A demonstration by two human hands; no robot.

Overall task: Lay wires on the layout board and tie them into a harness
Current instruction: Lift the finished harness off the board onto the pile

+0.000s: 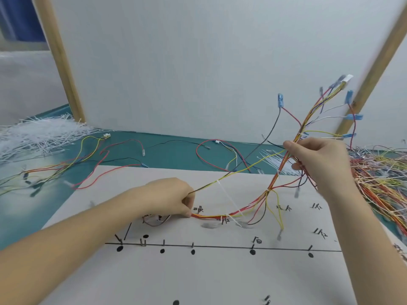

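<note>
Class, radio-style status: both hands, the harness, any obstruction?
Left hand grips harness low; right hand holds it raised. Layout board beneath. Nothing obstructing.

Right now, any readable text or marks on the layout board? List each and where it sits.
"白": handwritten on the layout board, just above the drawn line, by a peg.
"黄": handwritten beside the left hand; slightly blurred, probable reading.
Mark under the wire harness, near the cable tie: partly covered, unreadable.
Three handwritten marks at the board's right side: too blurred to read.
No printed labels, brands or numbers visible.
</note>
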